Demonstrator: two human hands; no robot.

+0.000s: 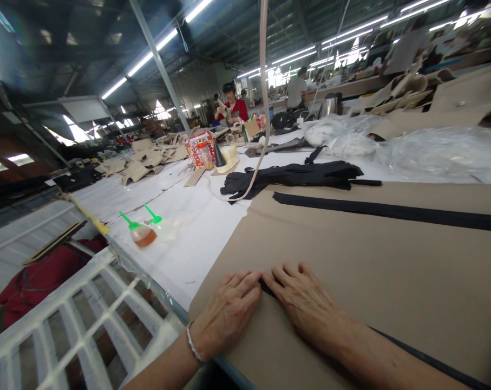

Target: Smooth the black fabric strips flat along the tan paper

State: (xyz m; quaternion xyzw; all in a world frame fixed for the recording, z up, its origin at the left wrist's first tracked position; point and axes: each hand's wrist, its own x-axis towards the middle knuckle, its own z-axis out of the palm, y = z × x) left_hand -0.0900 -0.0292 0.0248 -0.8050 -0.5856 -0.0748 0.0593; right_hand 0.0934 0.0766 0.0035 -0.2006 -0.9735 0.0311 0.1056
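Note:
My left hand [227, 310] and my right hand [306, 300] lie side by side, fingers stretched flat, on a large brown cardboard sheet [371, 254] at the table's near edge. Both press on the end of a thin black strip [427, 357] that runs under my right forearm toward the lower right. The fingertips of the two hands nearly touch over the strip's end. A second, wider black strip [391, 211] lies across the cardboard farther away. A silver bracelet sits on my left wrist.
Two green-capped squeeze bottles [142, 232] lie on the white table cover to the left. Black fabric pieces [294, 176], a hanging hose [263, 86], clear plastic bags [432, 149] and tan cut pieces lie beyond. A white rack [78, 319] stands lower left. Other people work far back.

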